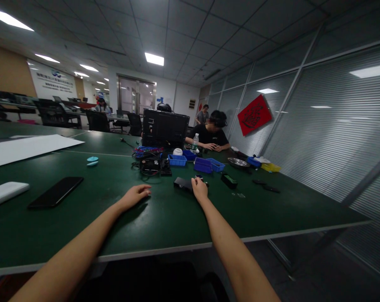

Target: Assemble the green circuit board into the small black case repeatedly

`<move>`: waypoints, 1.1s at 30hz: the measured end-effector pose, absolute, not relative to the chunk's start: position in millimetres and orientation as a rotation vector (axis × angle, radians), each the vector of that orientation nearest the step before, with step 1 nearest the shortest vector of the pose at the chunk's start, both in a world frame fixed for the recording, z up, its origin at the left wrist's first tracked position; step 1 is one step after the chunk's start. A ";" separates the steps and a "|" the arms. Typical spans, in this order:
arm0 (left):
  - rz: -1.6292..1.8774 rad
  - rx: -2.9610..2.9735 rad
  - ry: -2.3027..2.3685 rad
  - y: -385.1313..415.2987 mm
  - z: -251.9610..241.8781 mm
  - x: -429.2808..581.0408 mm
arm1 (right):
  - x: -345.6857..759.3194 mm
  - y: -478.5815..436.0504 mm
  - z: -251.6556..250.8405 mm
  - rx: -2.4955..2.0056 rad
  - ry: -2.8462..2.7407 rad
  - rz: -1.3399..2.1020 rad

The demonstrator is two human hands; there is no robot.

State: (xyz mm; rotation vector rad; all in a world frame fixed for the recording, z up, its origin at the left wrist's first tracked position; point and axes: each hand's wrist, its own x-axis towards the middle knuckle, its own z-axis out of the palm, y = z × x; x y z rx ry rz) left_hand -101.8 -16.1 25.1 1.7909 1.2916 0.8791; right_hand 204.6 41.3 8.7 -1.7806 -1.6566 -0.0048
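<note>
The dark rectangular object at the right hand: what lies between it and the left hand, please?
In the head view, only bare green tabletop lies between the left hand and that dark rectangular object.

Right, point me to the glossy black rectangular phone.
The phone lies flat at left in the head view, on the green tabletop, between the white rounded device and the bare left hand.

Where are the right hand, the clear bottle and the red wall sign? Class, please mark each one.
Right hand (200, 188): head view, back of the hand.
Clear bottle (195, 143): head view, side of its body.
Red wall sign (255, 115): head view, middle of its face.
</note>
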 end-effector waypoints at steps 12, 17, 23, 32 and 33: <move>0.871 1.813 1.321 -10.4 20.8 -102.0 | 190.5 28.6 15.6 -1.486 -1.993 -0.052; 0.878 1.814 1.379 3.2 17.9 -96.0 | 184.3 34.8 11.8 -1.457 -1.914 0.183; 1.037 1.935 1.439 9.2 22.5 -57.4 | 188.8 34.7 17.6 -1.468 -1.845 0.221; 0.984 2.174 1.455 7.7 1.5 -7.7 | 243.9 42.0 15.4 -2.152 -1.400 -0.062; 0.982 2.179 1.447 6.6 -0.3 -7.8 | 245.0 43.8 13.3 -2.195 -1.425 -0.015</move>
